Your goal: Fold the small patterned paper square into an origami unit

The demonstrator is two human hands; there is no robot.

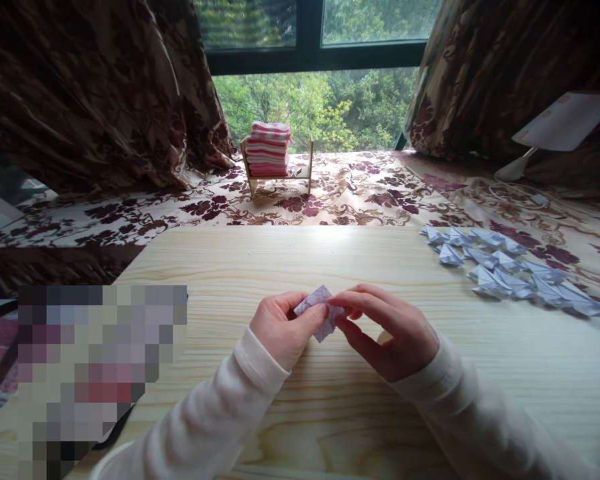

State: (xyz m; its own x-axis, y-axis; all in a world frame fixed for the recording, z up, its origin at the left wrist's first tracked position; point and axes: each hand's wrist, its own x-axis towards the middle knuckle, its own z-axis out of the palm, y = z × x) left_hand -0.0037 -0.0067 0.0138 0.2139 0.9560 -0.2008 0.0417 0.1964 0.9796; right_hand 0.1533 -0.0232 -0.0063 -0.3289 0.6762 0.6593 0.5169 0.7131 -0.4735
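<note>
Two forearms in pale long sleeves slant inward from the bottom of the frame, the left forearm [213, 413] from lower left, the right forearm [473, 407] from lower right. Cuffs sit at both wrists. The left grip [285, 327], a bare hand near the centre, is closed, thumb pointing right across bent fingers. The right grip [403, 330], just beside it, reaches leftward, index finger and thumb extended with tips apart.
</note>
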